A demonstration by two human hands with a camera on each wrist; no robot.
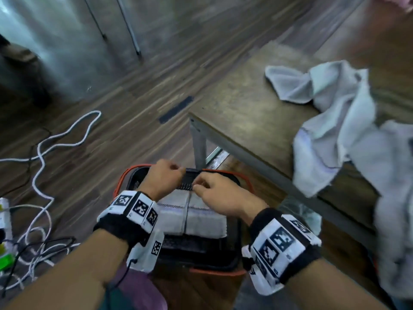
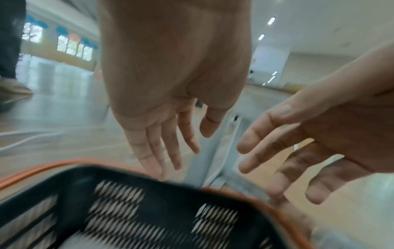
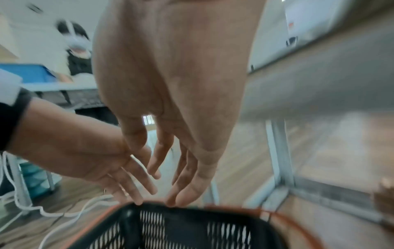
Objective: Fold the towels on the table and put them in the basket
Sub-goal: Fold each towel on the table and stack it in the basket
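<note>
A black basket (image 1: pixel 232 249) with orange handles stands on the floor beside the table. Folded grey towels (image 1: pixel 194 217) lie inside it. My left hand (image 1: pixel 164 177) and right hand (image 1: pixel 213 190) hover close together over the basket's far end. The left wrist view shows my left hand (image 2: pixel 170 143) with fingers straight and nothing in it, above the basket rim (image 2: pixel 149 183). In the right wrist view my right hand (image 3: pixel 170 161) is likewise relaxed and holds nothing. A crumpled grey towel (image 1: pixel 330 113) lies on the table (image 1: pixel 243 104), and another (image 1: pixel 393 220) hangs at the right edge.
The table's metal leg (image 1: pixel 200 148) stands just beyond the basket. White and black cables (image 1: pixel 42 157) and a power strip (image 1: pixel 4 218) lie on the wooden floor to the left. A person (image 3: pixel 76 50) stands far off in the right wrist view.
</note>
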